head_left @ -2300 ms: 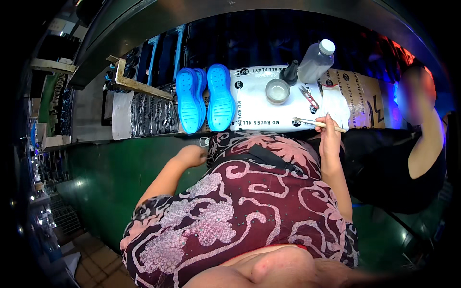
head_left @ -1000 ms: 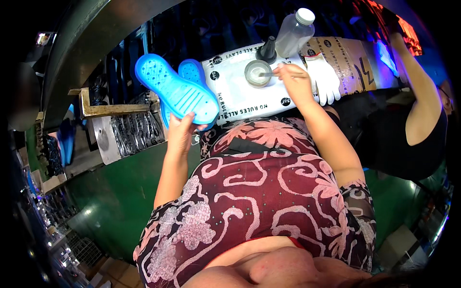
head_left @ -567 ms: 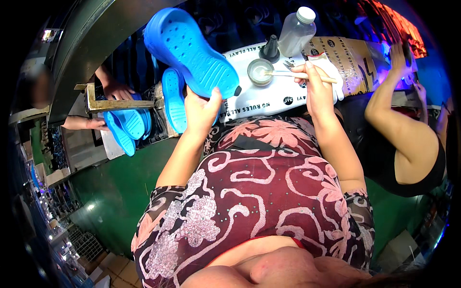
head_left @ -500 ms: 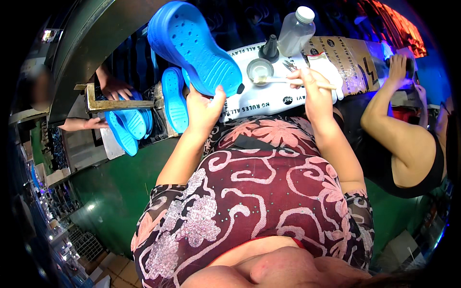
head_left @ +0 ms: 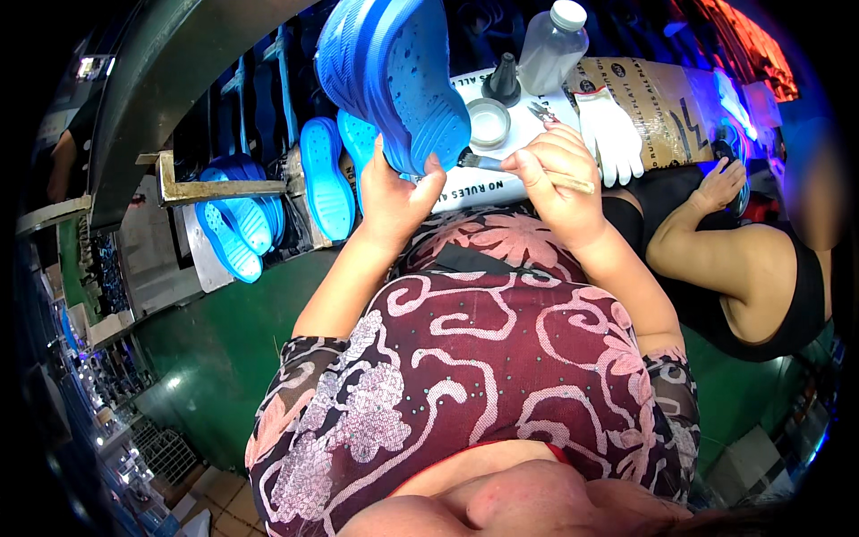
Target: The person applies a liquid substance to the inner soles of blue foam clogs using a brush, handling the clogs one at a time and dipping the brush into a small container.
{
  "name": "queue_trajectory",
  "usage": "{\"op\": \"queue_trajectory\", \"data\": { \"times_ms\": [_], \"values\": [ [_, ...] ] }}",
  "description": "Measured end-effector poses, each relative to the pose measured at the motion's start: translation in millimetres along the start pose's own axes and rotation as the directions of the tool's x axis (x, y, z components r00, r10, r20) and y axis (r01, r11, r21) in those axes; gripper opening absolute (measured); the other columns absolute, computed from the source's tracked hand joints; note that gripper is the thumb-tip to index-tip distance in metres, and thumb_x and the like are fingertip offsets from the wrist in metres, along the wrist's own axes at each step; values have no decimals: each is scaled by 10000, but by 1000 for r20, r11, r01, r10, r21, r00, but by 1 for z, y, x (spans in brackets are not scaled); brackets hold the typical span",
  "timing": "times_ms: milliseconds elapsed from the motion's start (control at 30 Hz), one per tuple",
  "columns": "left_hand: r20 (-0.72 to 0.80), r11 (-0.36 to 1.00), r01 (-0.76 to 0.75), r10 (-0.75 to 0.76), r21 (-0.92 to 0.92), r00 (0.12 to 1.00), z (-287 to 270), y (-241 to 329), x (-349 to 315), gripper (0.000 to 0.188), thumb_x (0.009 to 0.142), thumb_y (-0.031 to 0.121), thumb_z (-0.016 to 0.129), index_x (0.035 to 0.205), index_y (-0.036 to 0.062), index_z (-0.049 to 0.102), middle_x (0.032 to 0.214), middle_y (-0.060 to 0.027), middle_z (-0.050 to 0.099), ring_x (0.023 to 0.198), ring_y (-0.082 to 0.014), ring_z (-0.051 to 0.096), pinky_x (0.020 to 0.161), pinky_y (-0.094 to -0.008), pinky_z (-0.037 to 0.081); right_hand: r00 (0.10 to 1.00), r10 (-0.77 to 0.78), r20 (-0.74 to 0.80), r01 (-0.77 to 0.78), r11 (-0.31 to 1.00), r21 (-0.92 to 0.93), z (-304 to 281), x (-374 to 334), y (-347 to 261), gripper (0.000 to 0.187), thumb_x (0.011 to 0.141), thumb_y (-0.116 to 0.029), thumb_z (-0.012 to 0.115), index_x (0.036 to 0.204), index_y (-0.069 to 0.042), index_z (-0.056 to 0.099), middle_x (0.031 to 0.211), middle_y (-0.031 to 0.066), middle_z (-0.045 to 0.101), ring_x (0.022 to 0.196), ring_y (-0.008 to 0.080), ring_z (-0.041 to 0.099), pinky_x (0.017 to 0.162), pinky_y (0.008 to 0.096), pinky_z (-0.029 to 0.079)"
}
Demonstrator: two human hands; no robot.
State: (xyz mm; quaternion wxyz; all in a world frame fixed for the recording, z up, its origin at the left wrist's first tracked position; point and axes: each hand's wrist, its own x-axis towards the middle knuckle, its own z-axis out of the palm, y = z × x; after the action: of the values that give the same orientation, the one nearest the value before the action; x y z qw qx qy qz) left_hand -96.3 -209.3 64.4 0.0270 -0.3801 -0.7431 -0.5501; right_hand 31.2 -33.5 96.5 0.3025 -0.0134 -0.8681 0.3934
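Observation:
My left hand (head_left: 400, 195) grips the heel end of a thick blue foam shoe sole (head_left: 394, 89). The sole is raised and tilted so that its ridged side wall and its holed inner face both show. In my right hand (head_left: 564, 183) is a flat paintbrush (head_left: 489, 163) with a wooden handle. Its dark bristles are at the sole's lower right edge; whether they touch it I cannot tell. Just beyond the brush stands a small round dish (head_left: 489, 123) with pale contents, on a white printed sheet (head_left: 497, 190).
Behind the dish are a black cone-shaped bottle (head_left: 503, 82) and a clear white-capped bottle (head_left: 550, 55). White gloves (head_left: 611, 134) lie on taped cardboard (head_left: 667, 112). More blue soles (head_left: 327, 179) rest at left, near a metal bracket (head_left: 224, 191). A co-worker (head_left: 743, 259) sits at right.
The brush has left the dish and moved to the sole's edge. My left hand has turned the sole, showing its side wall. Another person's hands at left have withdrawn from the stacked soles.

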Motion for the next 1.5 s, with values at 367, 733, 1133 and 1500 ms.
{"op": "queue_trajectory", "data": {
  "times_ms": [367, 733, 1133, 1500],
  "values": [
    [25, 991, -108, 106, 74, 994, -2, 5, 1, 400, 700, 20, 637, 1076, -5, 503, 795, -136, 642, 688, -227, 650, 648, -303, 498, 994, -77, -76, 78, 997, 4, 4, 5, 3, 189, 823, -156, 606, 654, -73, 628, 604, 44, 569, 599, 225, 508, 672, 329, 365],
    [0, 993, -112, 112, 35, 994, 2, 9, 0, 360, 691, 5, 632, 1032, -8, 518, 793, -127, 641, 664, -219, 650, 623, -294, 501, 989, -145, -16, 146, 989, 4, 0, -1, 1, 195, 836, -155, 585, 680, -55, 646, 633, 47, 593, 619, 216, 532, 781, 364, 396],
    [-37, 970, -238, 240, 49, 970, 3, 4, 4, 325, 675, -6, 629, 992, 2, 556, 822, -135, 646, 673, -249, 652, 625, -306, 505, 984, -157, -85, 159, 987, 13, 1, -1, -4, 218, 823, -167, 607, 637, -56, 630, 601, 56, 569, 579, 232, 520, 661, 332, 396],
    [-7, 927, -371, 372, 46, 928, 4, 3, 9, 465, 669, 30, 666, 1116, -11, 544, 1015, -149, 630, 886, -306, 637, 793, -349, 489, 973, -210, -92, 205, 977, -64, 2, 8, -6, 174, 787, -131, 623, 633, -52, 611, 596, 47, 543, 550, 230, 482, 631, 328, 365]
  ]
}}
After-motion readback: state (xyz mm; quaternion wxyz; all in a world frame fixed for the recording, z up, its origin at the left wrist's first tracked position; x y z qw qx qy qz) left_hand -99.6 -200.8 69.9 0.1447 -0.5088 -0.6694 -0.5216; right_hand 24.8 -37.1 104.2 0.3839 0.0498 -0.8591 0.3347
